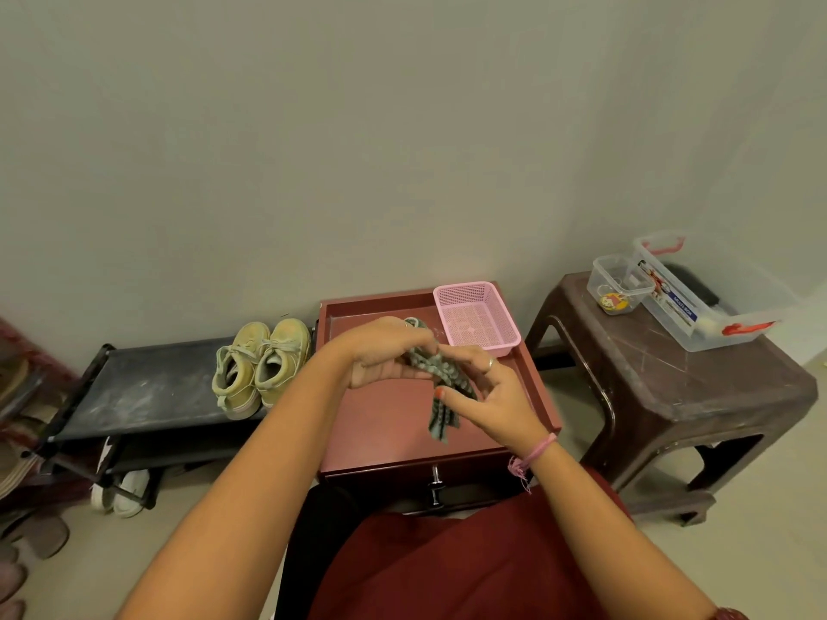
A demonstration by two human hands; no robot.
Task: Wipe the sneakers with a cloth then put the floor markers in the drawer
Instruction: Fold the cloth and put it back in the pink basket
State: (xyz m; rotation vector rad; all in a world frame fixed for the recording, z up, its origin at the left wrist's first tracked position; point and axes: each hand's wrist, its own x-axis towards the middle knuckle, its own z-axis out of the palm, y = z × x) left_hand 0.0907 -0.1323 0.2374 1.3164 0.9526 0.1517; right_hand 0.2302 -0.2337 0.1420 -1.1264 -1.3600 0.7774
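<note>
Bare wall backs a low corner where a red cabinet (389, 445) sits between a dark shoe rack (147, 387) and a brown stool (671, 378). Both hands meet above the cabinet's tray-like top, bunching a grey patterned cloth (441, 396): the left hand (380, 355) pinches its upper end, the right hand (488, 391) curls loosely round the middle, and the tail hangs free. It looks like she is folding it into a pad that fits the palm. The sneakers (262, 366) stand side by side on the rack, just left of the cabinet and within easy reach, not yet touched. The drawer (429, 483) below is closed. A pink basket (476, 317) rests at the top's back corner. Floor markers cannot be made out; clear tubs (698, 302) sit on the stool.
</note>
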